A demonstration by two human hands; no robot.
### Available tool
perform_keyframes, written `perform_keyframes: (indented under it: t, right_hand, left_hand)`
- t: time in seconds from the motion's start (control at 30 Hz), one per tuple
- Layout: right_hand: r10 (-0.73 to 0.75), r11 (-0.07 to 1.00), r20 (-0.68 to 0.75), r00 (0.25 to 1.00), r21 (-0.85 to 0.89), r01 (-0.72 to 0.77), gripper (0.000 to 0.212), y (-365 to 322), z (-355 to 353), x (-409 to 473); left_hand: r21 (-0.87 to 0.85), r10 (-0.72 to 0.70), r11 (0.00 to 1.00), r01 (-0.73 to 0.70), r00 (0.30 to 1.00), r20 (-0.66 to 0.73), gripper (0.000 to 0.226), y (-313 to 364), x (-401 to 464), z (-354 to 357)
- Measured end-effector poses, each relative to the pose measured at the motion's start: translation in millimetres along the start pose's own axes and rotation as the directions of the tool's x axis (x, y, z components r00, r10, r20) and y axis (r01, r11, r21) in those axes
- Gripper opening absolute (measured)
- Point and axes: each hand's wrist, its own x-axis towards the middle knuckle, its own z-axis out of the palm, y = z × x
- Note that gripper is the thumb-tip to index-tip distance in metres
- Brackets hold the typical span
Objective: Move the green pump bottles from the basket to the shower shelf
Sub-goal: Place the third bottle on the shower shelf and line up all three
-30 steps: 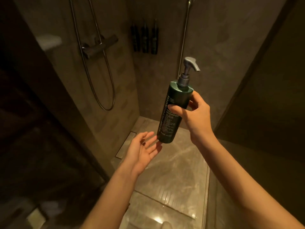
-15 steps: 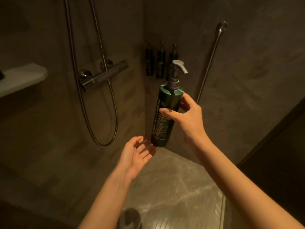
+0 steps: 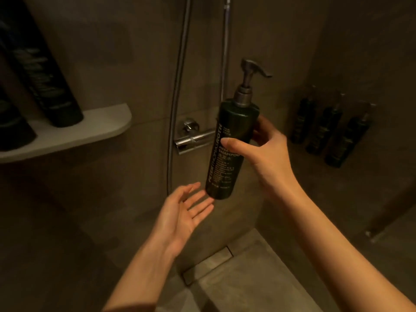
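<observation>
The right hand (image 3: 267, 154) is gripping a dark green plastic pump bottle with a grey pump head (image 3: 231, 145) around its middle, holding it nearly upright in the air in front of the chrome shower mixer bar (image 3: 194, 139). The left hand (image 3: 182, 219) is lying open, palm up, just below the bottle's base, fingertips near it. To the left, a pale rounded shower shelf (image 3: 99, 129) is carrying two dark bottles (image 3: 42, 70).

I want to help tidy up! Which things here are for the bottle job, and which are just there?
For the job:
green pump bottle in the right hand
left hand, open below it
shower shelf

Just there:
shower hose
mixer tap
three wall bottles
floor drain
</observation>
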Motion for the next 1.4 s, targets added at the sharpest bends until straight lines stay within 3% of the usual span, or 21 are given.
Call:
perform_keyframes:
  t: [0.3, 0.5, 0.7, 0.9, 1.1, 1.17, 1.27, 1.4]
  right_hand:
    - [-0.078, 0.965, 0.42, 0.904, 0.261, -0.038, 0.061, 4.2, 22.6, 112.9]
    - [-0.185, 0.914, 0.538, 0.823, 0.402, -0.058, 0.052, -15.8, 61.2, 148.9]
    - [-0.336, 0.864, 0.592, 0.733, 0.504, -0.011, 0.047, -53.9, 102.1, 177.4]
    - [-0.385, 0.857, 0.621, 0.683, 0.515, 0.016, 0.053, -81.2, 144.8, 192.6]
    - [-0.328, 0.871, 0.652, 0.684, 0.49, -0.049, 0.05, -73.3, 183.9, 198.5]
    - [-0.318, 0.871, 0.656, 0.685, 0.487, -0.063, 0.047, -69.5, 194.2, 200.7]
    - [-0.309, 0.881, 0.655, 0.69, 0.471, -0.053, 0.049, -62.6, 207.8, 202.3]
    - [-0.326, 0.885, 0.628, 0.706, 0.465, -0.004, 0.052, -58.2, 217.5, 202.5]
  left_hand:
    - [-0.151, 0.298, 0.924, -0.351, 0.909, -0.29, 0.037, 26.9, 16.0, 51.2]
    - [-0.089, 0.47, 0.83, -0.551, 0.776, -0.421, 0.042, 54.8, 1.2, 65.4]
    - [-0.024, 0.598, 0.741, -0.671, 0.675, -0.432, 0.04, 98.5, -11.9, 70.6]
    - [0.046, 0.637, 0.718, -0.694, 0.629, -0.446, 0.038, 142.6, -11.0, 62.4]
    - [0.169, 0.65, 0.736, -0.656, 0.613, -0.45, 0.049, 165.7, -3.7, 41.6]
    - [0.264, 0.676, 0.725, -0.636, 0.584, -0.45, 0.046, 168.1, 0.0, 37.3]
    - [0.493, 0.755, 0.655, -0.573, 0.522, -0.395, 0.021, 169.1, 7.0, 36.8]
    - [0.746, 0.845, 0.505, -0.435, 0.425, -0.324, 0.034, 172.7, 17.5, 34.0]
